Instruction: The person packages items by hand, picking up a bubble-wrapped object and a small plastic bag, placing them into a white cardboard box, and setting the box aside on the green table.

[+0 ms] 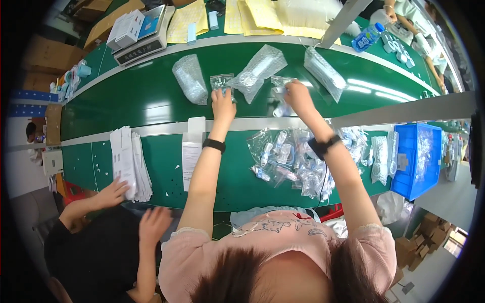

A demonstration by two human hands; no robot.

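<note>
Both my arms reach over the green conveyor belt. My left hand (223, 104) is closed, its fingers bent down on a small clear plastic bag (221, 81); what the bag holds is mostly covered. My right hand (299, 97) is closed on another small clear plastic bag (279, 95), which lies to the left of its fingers. Between and just beyond the hands rests a bubble-wrap pouch (258, 69) with a pale item inside. A second bubble-wrap pouch (190, 80) lies left of my left hand, and a third bubble-wrap pouch (325, 74) is beyond my right hand.
Closer to me, a heap of bagged small parts (303, 164) covers the bench beside a blue bin (417, 161). A flat white carton (192, 156) and stacked paper sheets (130, 164) lie left. A co-worker's hand (113, 194) touches the sheets. A metal post (346, 22) rises beyond the belt.
</note>
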